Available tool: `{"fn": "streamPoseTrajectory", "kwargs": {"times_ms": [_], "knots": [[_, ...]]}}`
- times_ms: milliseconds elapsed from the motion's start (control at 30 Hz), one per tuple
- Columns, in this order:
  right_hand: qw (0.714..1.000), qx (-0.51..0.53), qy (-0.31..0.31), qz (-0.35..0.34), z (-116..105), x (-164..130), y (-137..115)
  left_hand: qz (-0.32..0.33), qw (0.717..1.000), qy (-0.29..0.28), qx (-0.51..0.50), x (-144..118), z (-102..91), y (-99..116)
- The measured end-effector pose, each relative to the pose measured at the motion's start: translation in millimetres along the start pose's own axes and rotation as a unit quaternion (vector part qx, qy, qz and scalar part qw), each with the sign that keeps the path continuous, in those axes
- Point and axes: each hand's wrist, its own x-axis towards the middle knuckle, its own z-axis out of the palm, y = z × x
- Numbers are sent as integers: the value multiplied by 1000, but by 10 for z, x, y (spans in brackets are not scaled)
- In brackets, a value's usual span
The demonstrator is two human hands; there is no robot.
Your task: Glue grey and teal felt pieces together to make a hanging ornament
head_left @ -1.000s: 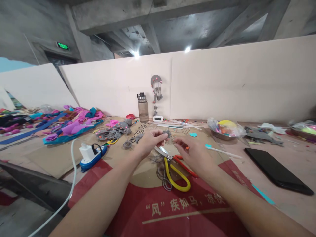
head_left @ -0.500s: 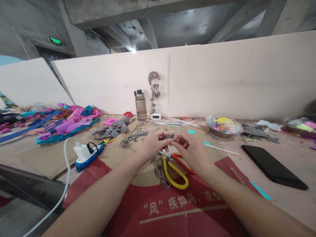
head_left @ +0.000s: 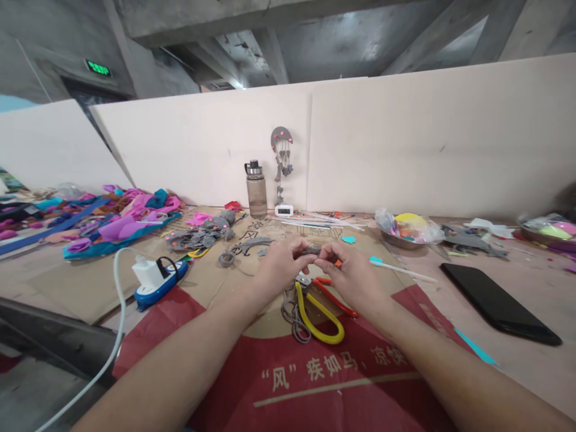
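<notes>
My left hand (head_left: 284, 264) and my right hand (head_left: 348, 273) meet over the middle of the cardboard. Both are closed on a small grey felt piece (head_left: 312, 251), pinched between thumbs and fingers; its full shape is hidden. Just below the hands lie scissors (head_left: 320, 336), one handle yellow and the other red, with blades partly covered by the hands. Loops of grey cord (head_left: 300, 330) rest against the yellow handle. Left of my left hand are a grey felt crescent (head_left: 256, 243) and a coil of grey cord (head_left: 226, 259).
Grey felt pieces with pink dots (head_left: 202, 234) are heaped at left, near a blue power strip (head_left: 155, 295). A bottle (head_left: 257, 195), small clock (head_left: 284, 210) and hanging felt ornament (head_left: 281, 139) stand at the back. Rightward are a metal bowl (head_left: 407, 241) and black phone (head_left: 497, 303).
The grey felt piece has turned between my fingers and now looks longer and flatter. My right fingertips have shifted slightly right; the scissors and cord stay put.
</notes>
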Motion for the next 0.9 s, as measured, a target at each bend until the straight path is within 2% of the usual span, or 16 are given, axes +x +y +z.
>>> {"fn": "streamPoseTrajectory", "kwargs": {"times_ms": [67, 200, 433, 533, 667, 900], "knots": [[999, 39, -10, 20, 3, 1, 9, -43, 996, -18, -75, 15, 13, -8], [983, 162, -34, 85, 33, -1, 9, -107, 969, -47, -219, 49, 60, -74], [939, 305, -58, 146, 50, 0, -53, -136, 940, -75, -304, 82, 104, -220], [926, 342, -51, 150, 22, 19, -38, -149, 933, -63, -321, 103, 78, -236], [939, 311, -25, 145, 17, 30, -2, -148, 940, -42, -304, 114, 44, -226], [978, 186, -7, 92, 74, -5, 40, -143, 949, -48, -278, 92, 55, -217]]}}
